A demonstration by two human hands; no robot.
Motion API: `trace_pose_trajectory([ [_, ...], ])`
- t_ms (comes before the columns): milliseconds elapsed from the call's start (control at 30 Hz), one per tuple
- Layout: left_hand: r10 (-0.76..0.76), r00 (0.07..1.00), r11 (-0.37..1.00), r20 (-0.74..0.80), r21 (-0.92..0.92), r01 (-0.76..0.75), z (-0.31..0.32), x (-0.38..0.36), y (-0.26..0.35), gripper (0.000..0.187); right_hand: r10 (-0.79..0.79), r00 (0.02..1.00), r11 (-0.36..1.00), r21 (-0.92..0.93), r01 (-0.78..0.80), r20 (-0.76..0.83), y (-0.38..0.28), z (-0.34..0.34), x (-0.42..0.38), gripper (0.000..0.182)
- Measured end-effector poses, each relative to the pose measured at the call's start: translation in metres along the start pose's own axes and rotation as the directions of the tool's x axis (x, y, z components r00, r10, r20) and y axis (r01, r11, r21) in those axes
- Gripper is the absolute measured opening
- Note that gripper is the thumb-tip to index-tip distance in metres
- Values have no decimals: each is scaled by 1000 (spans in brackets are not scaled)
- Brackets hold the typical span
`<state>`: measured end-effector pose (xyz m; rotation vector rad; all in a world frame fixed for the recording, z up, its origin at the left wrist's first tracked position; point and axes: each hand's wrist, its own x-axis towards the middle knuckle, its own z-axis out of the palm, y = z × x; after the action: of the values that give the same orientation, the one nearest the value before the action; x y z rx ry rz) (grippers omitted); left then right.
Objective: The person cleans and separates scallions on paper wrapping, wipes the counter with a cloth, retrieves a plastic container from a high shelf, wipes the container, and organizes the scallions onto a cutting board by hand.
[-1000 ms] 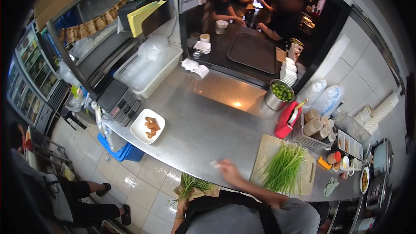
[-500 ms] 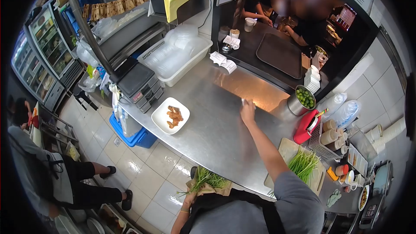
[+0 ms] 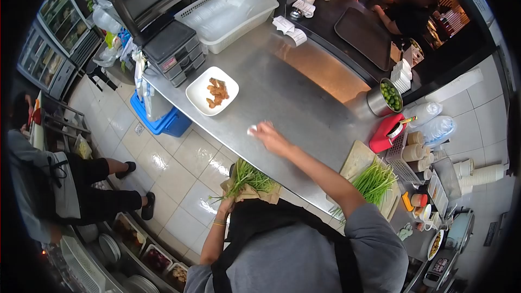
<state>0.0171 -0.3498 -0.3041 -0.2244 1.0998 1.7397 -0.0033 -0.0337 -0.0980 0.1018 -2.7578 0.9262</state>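
Note:
My right hand (image 3: pixel 271 139) is closed over the steel counter (image 3: pixel 293 97). A small white wad (image 3: pixel 252 130), perhaps tissue or cloth, pokes out at its fingertips. Below the counter's front edge, my left hand (image 3: pixel 226 204) holds a bunch of green stalks (image 3: pixel 247 178) with brown paper (image 3: pixel 264 194) around its base; part of that hand is hidden behind the bundle. On the counter beyond my right hand sits a white square bowl (image 3: pixel 197 96) with browned fried pieces (image 3: pixel 218 93) in it. More cut green stalks (image 3: pixel 375 182) lie on a cutting board (image 3: pixel 355 157) at the right.
A white basket of clear plastic containers (image 3: pixel 239 35) and a dark drawer unit (image 3: pixel 173 49) stand at the back left. To the right are a metal pot of green limes (image 3: pixel 382 100) and a red container (image 3: pixel 384 134). Another person (image 3: pixel 81 184) stands at the left.
My right hand has moved left and nearer across the counter, toward its front edge, with the white wad. My left hand still holds the greens. The view has shifted.

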Motion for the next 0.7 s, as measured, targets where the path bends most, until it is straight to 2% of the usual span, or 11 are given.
trace_pose_trajectory([
  [67, 28, 1000, 1000, 7, 0, -28, 1, 1, 0, 32, -173, 983, 984, -62, 169, -64, -9, 20, -43, 40],
  [133, 30, 999, 999, 30, 40, -32, 3, -2, -1, 34, -104, 992, 988, 123, 95, 69, -33, 19, -78, 44],
  [233, 43, 997, 995, 67, 90, -49, 5, 4, 5, 37, -49, 995, 895, 447, 2, 92, -60, -9, -77, 46],
  [267, 60, 996, 997, 59, 50, -63, 1, 5, -2, 38, -57, 995, 936, 343, 80, -78, -44, -10, -63, 30],
  [333, 48, 998, 998, 45, 30, -50, -3, 4, -4, 37, 281, 920, 907, 390, -161, -272, 2, -24, -20, 20],
  [367, 26, 999, 998, 42, 49, -28, -1, 4, 1, 35, 229, 891, 962, 233, -144, -393, 33, -37, 4, 13],
  [433, -25, 999, 996, 35, 82, 22, 3, 3, 6, 32, 225, 864, 972, 37, -234, -450, 84, -60, 43, 13],
  [467, 42, 998, 996, -44, 77, -38, -31, 27, -34, 43, 202, 856, 962, -69, -265, -476, 106, -60, 48, 14],
  [500, 12, 1000, 996, -19, 88, -10, -23, 22, -26, 40, 208, 855, 957, -82, -279, -476, 105, -56, 45, 17],
  [600, -35, 999, 996, 23, 86, 33, 7, -2, 5, 34, 166, 889, 949, -176, -262, -428, 73, -23, 14, 31],
  [700, -67, 998, 995, 20, 75, 65, 1, 1, -8, 34, 108, 923, 980, -115, -161, -368, 2, 3, -46, 33],
])
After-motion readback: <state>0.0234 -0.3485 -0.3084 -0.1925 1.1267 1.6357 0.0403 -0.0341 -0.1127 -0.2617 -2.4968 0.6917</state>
